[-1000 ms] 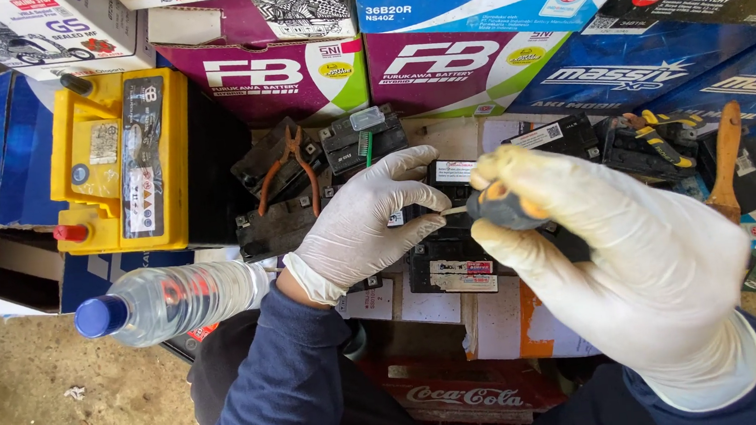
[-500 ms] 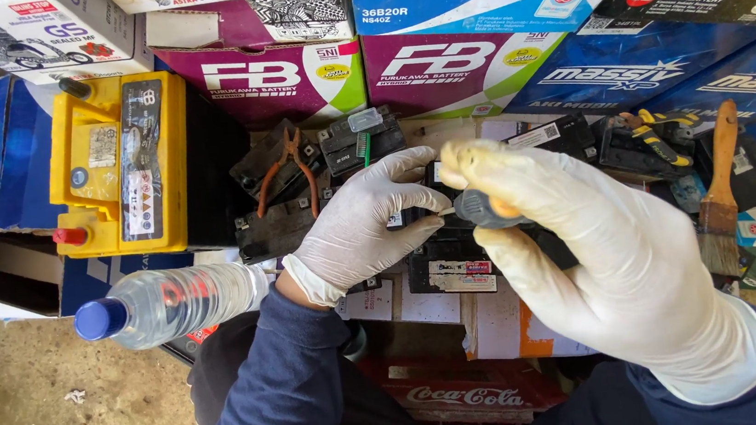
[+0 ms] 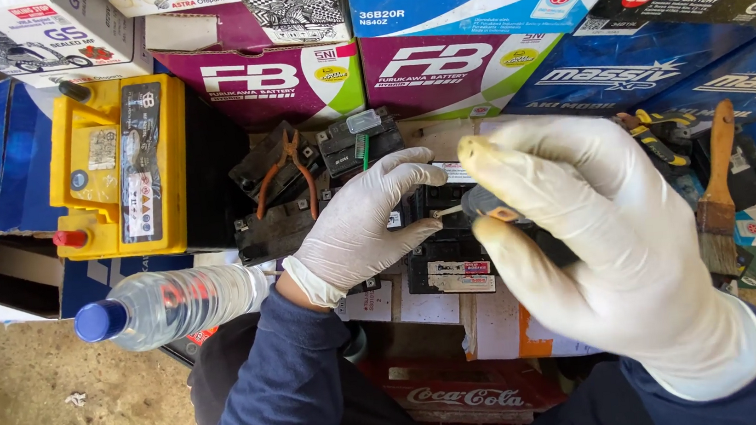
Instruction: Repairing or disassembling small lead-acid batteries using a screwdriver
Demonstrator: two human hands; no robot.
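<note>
Between the stacked boxes (image 3: 466, 75) at the back and the person's knees, the clutter runs down in size like this. Off to the left sits a yellow battery (image 3: 120, 168), lying on blue cartons, with a clear bottle (image 3: 170, 305) on its side just below it, blue cap pointing left. At the middle, partly under the hands, is a small black battery (image 3: 443, 262), top face up. Pliers (image 3: 286, 170) with orange handles lie on dark casings up and left of it, and a brush (image 3: 718, 198) stands well apart at the right, handle pointing away.

The left hand (image 3: 356, 228) rests on the black battery's left end, gloved fingers loosely spread and curled over its top edge. The right hand (image 3: 598, 247) hangs above and to the right, nearer the camera, thumb and forefinger pinching a small dark part (image 3: 488, 206) (what it is, I cannot tell). That part sits just right of the left fingertips and above the battery's top; its long axis seems to run roughly left to right, though most of it is hidden by the glove. The right hand is plainly the nearer one to it.
</note>
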